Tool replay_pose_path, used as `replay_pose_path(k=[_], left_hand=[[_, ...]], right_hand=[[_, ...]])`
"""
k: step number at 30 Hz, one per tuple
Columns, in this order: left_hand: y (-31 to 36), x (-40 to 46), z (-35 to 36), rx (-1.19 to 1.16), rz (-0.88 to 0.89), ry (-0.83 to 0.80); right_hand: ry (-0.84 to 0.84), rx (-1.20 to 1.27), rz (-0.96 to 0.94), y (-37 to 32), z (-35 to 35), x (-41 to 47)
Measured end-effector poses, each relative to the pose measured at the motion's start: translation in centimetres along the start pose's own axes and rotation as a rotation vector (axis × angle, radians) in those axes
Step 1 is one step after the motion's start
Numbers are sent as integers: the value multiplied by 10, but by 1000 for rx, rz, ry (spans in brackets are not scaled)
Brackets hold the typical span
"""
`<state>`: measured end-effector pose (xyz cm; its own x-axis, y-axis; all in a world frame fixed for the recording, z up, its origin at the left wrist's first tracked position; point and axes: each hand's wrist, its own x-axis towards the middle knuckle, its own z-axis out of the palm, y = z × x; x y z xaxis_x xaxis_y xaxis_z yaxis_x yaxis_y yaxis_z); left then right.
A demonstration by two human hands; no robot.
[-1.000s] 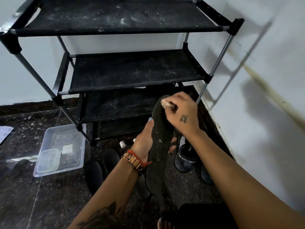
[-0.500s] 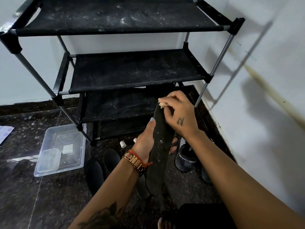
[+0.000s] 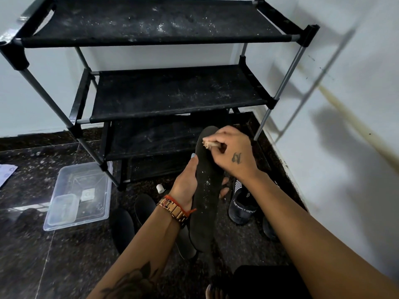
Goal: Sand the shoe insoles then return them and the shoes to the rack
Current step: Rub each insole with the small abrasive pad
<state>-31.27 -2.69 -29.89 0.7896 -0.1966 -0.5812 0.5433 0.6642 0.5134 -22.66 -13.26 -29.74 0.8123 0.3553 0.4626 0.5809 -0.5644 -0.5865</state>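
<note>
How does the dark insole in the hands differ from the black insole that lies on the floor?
The dark grey insole is held in the air by the left hand; the black insole on the floor lies untouched. The held one carries pale dust specks; the floor one looks clean. Both are long and flat.

Showing matt black cloth, dusted white, on the rack (image 3: 172, 93) shelves, with dull grey metal poles. Looking matt and speckled: the dark insole (image 3: 207, 190). Gleaming glossy: the dark stone floor (image 3: 32, 255). Appearing clear plastic: the tub (image 3: 103, 190).
</note>
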Motion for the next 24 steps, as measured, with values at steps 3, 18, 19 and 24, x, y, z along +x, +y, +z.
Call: replay_pose_path(k=[3,18,19,24], left_hand=[[0,1,-2,17,26,16],[2,1,-6,-10,80,-15],[2,1,-6,-8,75,-11],[1,3,-4,-21,48,50]], right_hand=[[-30,-106,78,5,1,0],[-18,-68,135,-6,3,-2],[1,-106,178,0,3,-3],[160,-107,385,17,-8,-2]])
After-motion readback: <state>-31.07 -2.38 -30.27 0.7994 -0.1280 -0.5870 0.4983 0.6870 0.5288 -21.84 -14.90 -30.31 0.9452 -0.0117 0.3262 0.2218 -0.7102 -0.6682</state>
